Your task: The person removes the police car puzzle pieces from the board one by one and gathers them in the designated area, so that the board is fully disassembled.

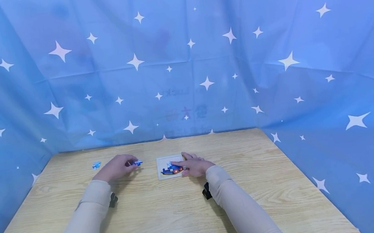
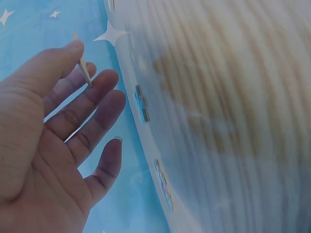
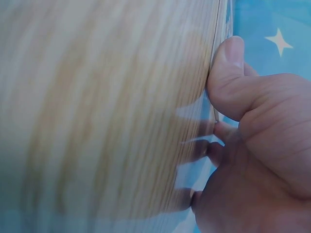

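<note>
In the head view my left hand (image 1: 118, 166) hovers low over the left part of the table. Its thumb and index finger pinch a thin puzzle piece (image 2: 85, 72), seen edge-on in the left wrist view; the other fingers are spread. At those fingertips a blue and white piece (image 1: 138, 162) shows in the head view. A square puzzle board (image 1: 163, 176) with a pale frame and a dark blue boat picture lies flat at the middle. My right hand (image 1: 194, 166) holds the board at its right side, one finger reaching over the picture and hiding part of it.
Further left on the wooden table (image 1: 143, 221) lies a light blue puzzle piece (image 1: 96, 165). Low in the left wrist view, flat pieces (image 2: 164, 184) lie along the tabletop. A blue curtain (image 1: 171, 37) with white stars hangs behind and beside the table.
</note>
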Tool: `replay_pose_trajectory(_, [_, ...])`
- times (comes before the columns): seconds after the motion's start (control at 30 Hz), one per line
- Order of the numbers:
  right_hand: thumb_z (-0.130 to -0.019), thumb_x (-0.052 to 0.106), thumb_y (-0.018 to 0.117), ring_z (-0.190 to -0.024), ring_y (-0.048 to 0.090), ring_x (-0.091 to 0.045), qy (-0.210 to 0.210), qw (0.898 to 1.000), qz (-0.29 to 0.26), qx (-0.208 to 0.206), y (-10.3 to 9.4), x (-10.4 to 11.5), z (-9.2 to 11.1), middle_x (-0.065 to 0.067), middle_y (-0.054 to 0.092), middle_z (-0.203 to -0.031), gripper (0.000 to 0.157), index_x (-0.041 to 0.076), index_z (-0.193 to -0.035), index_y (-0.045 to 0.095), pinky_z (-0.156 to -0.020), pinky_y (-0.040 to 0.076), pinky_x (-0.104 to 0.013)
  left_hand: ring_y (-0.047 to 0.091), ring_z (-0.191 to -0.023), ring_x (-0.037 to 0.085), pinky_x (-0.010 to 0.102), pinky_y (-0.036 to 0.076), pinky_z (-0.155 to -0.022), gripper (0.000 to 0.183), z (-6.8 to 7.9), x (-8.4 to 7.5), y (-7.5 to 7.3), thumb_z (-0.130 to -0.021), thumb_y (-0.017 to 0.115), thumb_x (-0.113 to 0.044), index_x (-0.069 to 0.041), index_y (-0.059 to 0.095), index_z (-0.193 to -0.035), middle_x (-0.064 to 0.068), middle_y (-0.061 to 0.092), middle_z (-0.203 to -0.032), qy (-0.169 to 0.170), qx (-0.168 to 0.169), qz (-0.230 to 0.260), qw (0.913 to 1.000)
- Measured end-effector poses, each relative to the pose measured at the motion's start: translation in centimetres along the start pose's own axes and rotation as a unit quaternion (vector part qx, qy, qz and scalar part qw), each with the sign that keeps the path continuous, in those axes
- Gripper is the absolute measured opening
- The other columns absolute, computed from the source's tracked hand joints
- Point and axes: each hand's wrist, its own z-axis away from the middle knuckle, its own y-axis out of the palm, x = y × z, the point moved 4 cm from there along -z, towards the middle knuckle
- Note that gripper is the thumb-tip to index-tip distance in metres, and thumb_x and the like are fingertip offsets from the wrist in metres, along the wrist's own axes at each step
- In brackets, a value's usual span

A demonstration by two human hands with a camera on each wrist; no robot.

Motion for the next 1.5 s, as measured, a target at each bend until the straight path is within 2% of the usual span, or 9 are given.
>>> replay_pose_trajectory(0.17, [-0.106, 0.032, 0.050, -0.154, -0.003, -0.040, 0.000, 1.000, -0.002, -0.002, -0.1, 0.0, 0.1, -0.012, -0.004, -0.170, 0.060, 0.045, -0.159, 0.025, -0.120, 0.006, -0.064, 0.064, -0.095, 0.019, 0.043, 0.055, -0.087, 0.032, 0.6, 0.4, -0.5, -0.099, 0.067, -0.019, -0.003, 0.068, -0.127, 0.003, 0.070, -0.104, -0.007, -0.004, 0.000, 1.0000])
replay_pose_trajectory(0.4, [-0.106, 0.034, 0.050, -0.154, -0.002, -0.041, -0.006, 1.000, 0.011, 0.000, -0.1, 0.1, 0.1, -0.013, -0.004, -0.170, 0.060, 0.045, -0.159, 0.025, -0.120, 0.007, -0.064, 0.064, -0.090, 0.017, 0.040, 0.055, -0.082, 0.029, 1.1, 1.0, -0.7, -0.097, 0.068, -0.013, -0.002, 0.070, -0.123, 0.002, 0.070, -0.099, 0.019, -0.002, -0.001, 0.9998])
replay_pose_trajectory(0.53, [-0.106, 0.035, 0.049, -0.154, -0.002, -0.042, -0.006, 1.000, 0.014, 0.000, -0.1, 0.2, 0.1, -0.012, -0.004, -0.170, 0.059, 0.044, -0.159, 0.024, -0.120, 0.007, -0.064, 0.064, -0.089, 0.016, 0.038, 0.055, -0.080, 0.031, 1.5, 1.4, -0.8, -0.096, 0.069, -0.011, 0.000, 0.069, -0.125, 0.002, 0.070, -0.099, 0.022, -0.001, 0.006, 0.9997])
replay_pose_trajectory(0.73, [-0.106, 0.034, 0.050, -0.154, -0.001, -0.041, -0.005, 1.000, 0.005, -0.001, -0.1, 0.1, 0.1, -0.012, -0.004, -0.170, 0.060, 0.044, -0.159, 0.025, -0.120, 0.007, -0.064, 0.058, -0.077, 0.012, 0.031, 0.051, -0.069, 0.033, 2.0, 1.8, -0.8, -0.095, 0.070, -0.010, 0.000, 0.069, -0.126, 0.000, 0.069, -0.093, 0.027, 0.002, 0.001, 0.9996])
replay_pose_trajectory(1.07, [-0.105, 0.034, 0.051, -0.154, -0.002, -0.040, -0.005, 1.000, -0.001, 0.000, 0.1, -0.1, -0.1, -0.011, -0.004, -0.170, 0.061, 0.047, -0.158, 0.025, -0.120, 0.006, -0.063, 0.054, -0.072, 0.011, 0.027, 0.048, -0.064, 0.027, 2.2, 2.1, -0.5, -0.089, 0.076, -0.009, -0.002, 0.073, -0.115, -0.003, 0.065, -0.086, 0.038, 0.010, 0.009, 0.9992])
replay_pose_trajectory(1.23, [-0.106, 0.033, 0.050, -0.154, -0.002, -0.039, -0.001, 1.000, 0.002, 0.000, 0.1, -0.1, -0.1, -0.010, -0.004, -0.170, 0.060, 0.047, -0.158, 0.025, -0.120, 0.006, -0.063, 0.052, -0.068, 0.012, 0.026, 0.046, -0.059, 0.030, 2.2, 2.2, -0.5, -0.089, 0.077, -0.010, -0.001, 0.073, -0.117, -0.001, 0.063, -0.085, 0.033, 0.015, 0.018, 0.9992])
replay_pose_trajectory(1.3, [-0.106, 0.033, 0.050, -0.154, -0.002, -0.040, -0.001, 1.000, 0.003, 0.000, 0.0, -0.1, -0.1, -0.010, -0.004, -0.170, 0.060, 0.047, -0.159, 0.025, -0.120, 0.006, -0.063, 0.052, -0.070, 0.013, 0.027, 0.046, -0.060, 0.031, 2.2, 2.2, -0.4, -0.090, 0.077, -0.010, 0.000, 0.072, -0.119, 0.000, 0.063, -0.086, 0.031, 0.019, 0.018, 0.9992])
replay_pose_trajectory(1.5, [-0.106, 0.034, 0.049, -0.154, -0.002, -0.041, -0.004, 1.000, 0.014, 0.002, 0.0, 0.0, 0.0, -0.012, -0.004, -0.170, 0.060, 0.045, -0.159, 0.024, -0.120, 0.007, -0.063, 0.057, -0.082, 0.016, 0.036, 0.053, -0.076, 0.035, 2.3, 2.2, -0.4, -0.088, 0.078, -0.011, 0.003, 0.070, -0.119, 0.005, 0.066, -0.094, 0.031, 0.015, 0.004, 0.9994])
